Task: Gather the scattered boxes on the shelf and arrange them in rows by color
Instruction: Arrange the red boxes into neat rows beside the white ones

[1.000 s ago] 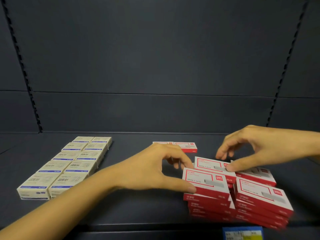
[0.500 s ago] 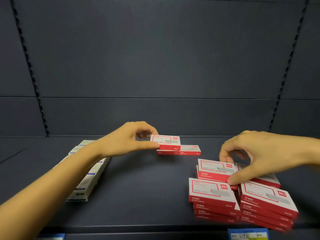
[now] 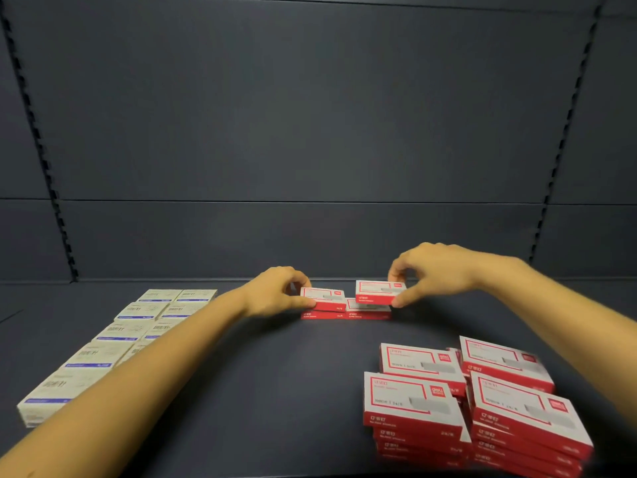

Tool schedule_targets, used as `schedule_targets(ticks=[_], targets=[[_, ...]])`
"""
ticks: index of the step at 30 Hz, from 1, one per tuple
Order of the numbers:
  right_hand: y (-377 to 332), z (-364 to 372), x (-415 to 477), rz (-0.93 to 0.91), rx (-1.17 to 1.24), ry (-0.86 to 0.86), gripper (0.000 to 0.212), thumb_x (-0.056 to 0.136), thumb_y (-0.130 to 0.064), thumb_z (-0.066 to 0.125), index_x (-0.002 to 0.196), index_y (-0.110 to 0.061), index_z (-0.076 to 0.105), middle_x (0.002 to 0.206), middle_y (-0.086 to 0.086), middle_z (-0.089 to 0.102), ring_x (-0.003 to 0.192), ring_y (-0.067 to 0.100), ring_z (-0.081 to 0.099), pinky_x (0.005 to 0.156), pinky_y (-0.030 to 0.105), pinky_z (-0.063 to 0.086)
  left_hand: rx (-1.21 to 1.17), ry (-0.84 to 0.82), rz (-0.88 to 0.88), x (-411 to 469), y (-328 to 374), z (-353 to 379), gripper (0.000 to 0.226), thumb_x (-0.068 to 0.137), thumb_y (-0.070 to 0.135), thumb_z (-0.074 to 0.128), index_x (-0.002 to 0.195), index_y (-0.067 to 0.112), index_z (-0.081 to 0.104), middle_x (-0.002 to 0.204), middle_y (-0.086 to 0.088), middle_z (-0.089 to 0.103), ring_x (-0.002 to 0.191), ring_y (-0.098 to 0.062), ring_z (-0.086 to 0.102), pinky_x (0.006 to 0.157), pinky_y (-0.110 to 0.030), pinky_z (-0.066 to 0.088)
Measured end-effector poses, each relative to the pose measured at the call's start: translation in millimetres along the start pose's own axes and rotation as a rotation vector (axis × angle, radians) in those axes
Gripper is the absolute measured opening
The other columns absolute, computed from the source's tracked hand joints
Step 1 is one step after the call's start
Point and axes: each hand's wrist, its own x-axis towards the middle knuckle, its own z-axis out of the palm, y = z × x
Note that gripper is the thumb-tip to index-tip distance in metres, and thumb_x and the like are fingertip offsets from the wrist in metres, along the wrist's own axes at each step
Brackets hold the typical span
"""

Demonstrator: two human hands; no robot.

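Observation:
At the back middle of the dark shelf (image 3: 269, 381) two red-and-white boxes (image 3: 367, 311) lie side by side. My left hand (image 3: 275, 293) grips a red box (image 3: 324, 298) resting on the left one. A second red box (image 3: 379, 292) is pinched in my right hand (image 3: 431, 270) just above the right one. Several more red boxes sit in uneven stacks (image 3: 475, 401) at the front right. Cream boxes with blue stripes (image 3: 113, 339) stand in two neat rows on the left, partly hidden by my left forearm.
The shelf's dark back panel (image 3: 310, 132) rises behind the boxes, with slotted uprights at both sides. Bare shelf surface lies between the cream rows and the red stacks.
My right hand lifted a red box from the front stacks and carried it to the back pair. My left hand set its box down on the left back box. The camera tilted.

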Motion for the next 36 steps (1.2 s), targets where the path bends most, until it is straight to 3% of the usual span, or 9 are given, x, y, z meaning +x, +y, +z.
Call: schedule_targets(ticks=[9,13,16,19,21,24,27,32,36], targets=[[2.2,21.0,35.1,-0.003,-0.036,-0.088,0.046,0.08,-0.05,0.063,0.117,-0.024,0.057,0.124,-0.005,0.058,0.109,0.016,0.055,0.077,0.026,0.039,-0.039,-0.001,-0.018,5.1,-6.9,6.2,0.035,0.085,0.034,0.062,0.113,0.014,0.061,0.114,-0.004,0.061,0.089,-0.011,0.052,0.077,-0.02,0.042],[2.1,27.5,41.6,-0.011,-0.043,-0.061,0.045,0.078,-0.05,0.065,0.115,-0.026,0.057,0.122,-0.007,0.06,0.106,0.015,0.056,0.074,0.026,0.038,-0.059,0.014,-0.039,6.4,-7.5,8.5,0.036,0.084,0.035,0.062,0.114,0.015,0.06,0.117,-0.005,0.059,0.092,-0.012,0.053,0.08,-0.022,0.044],[1.1,27.4,40.2,-0.015,-0.049,-0.041,0.046,0.079,-0.05,0.064,0.118,-0.027,0.056,0.124,-0.007,0.059,0.109,0.014,0.055,0.074,0.025,0.039,0.005,0.004,-0.069,3.9,-2.5,8.3,0.043,0.085,0.036,0.061,0.121,0.014,0.055,0.126,-0.005,0.054,0.105,-0.014,0.05,0.092,-0.027,0.043],[-1.1,19.8,28.2,-0.023,-0.053,0.001,0.055,0.078,-0.054,0.062,0.125,-0.027,0.051,0.129,-0.009,0.054,0.116,0.014,0.052,0.084,0.028,0.043,0.07,0.221,-0.008,-7.3,10.9,5.8,0.045,0.083,0.034,0.064,0.123,0.015,0.054,0.126,-0.001,0.052,0.117,-0.016,0.046,0.102,-0.03,0.037],[-2.9,10.7,12.7,-0.069,0.009,0.054,0.052,0.08,-0.053,0.061,0.124,-0.028,0.052,0.12,-0.013,0.055,0.106,0.008,0.053,0.085,0.026,0.044,-0.115,0.382,0.071,-23.6,27.7,0.5,0.03,0.08,0.03,0.068,0.108,0.019,0.064,0.108,0.005,0.061,0.101,-0.012,0.055,0.092,-0.027,0.043],[-6.2,-4.0,-19.5,-0.194,0.195,0.058,0.034,0.079,-0.048,0.064,0.109,-0.031,0.062,0.099,-0.022,0.061,0.083,0.001,0.054,0.071,0.013,0.042,-0.402,0.212,0.19,-57.4,53.8,-9.5,0.018,0.073,0.033,0.074,0.088,0.024,0.071,0.082,0.01,0.068,0.08,-0.009,0.062,0.078,-0.025,0.05],[-11.0,-14.8,-54.5,-0.256,0.294,-0.035,0.032,0.072,-0.055,0.061,0.098,-0.036,0.067,0.092,-0.021,0.067,0.08,0.002,0.058,0.072,0.018,0.048,-0.425,-0.001,0.259,-85.6,73.1,-10.2,0.029,0.066,0.04,0.077,0.091,0.026,0.071,0.088,0.007,0.069,0.083,-0.008,0.063,0.081,-0.027,0.051],[-16.7,-20.2,-84.7,-0.248,0.239,-0.163,0.029,0.075,-0.052,0.064,0.098,-0.036,0.067,0.097,-0.021,0.067,0.089,0.002,0.062,0.085,0.027,0.051,-0.33,-0.046,0.291,-102.6,91.2,-0.8,0.038,0.062,0.042,0.081,0.096,0.03,0.068,0.094,0.014,0.064,0.094,-0.007,0.058,0.085,-0.027,0.046],[-23.1,-21.3,-94.1,-0.217,0.18,-0.179,0.03,0.076,-0.051,0.065,0.101,-0.035,0.065,0.098,-0.023,0.066,0.092,-0.004,0.059,0.086,0.021,0.049,-0.338,-0.031,0.317,-106.7,97.1,3.8,0.029,0.068,0.036,0.078,0.094,0.025,0.069,0.093,0.011,0.065,0.094,-0.007,0.058,0.085,-0.024,0.045]])
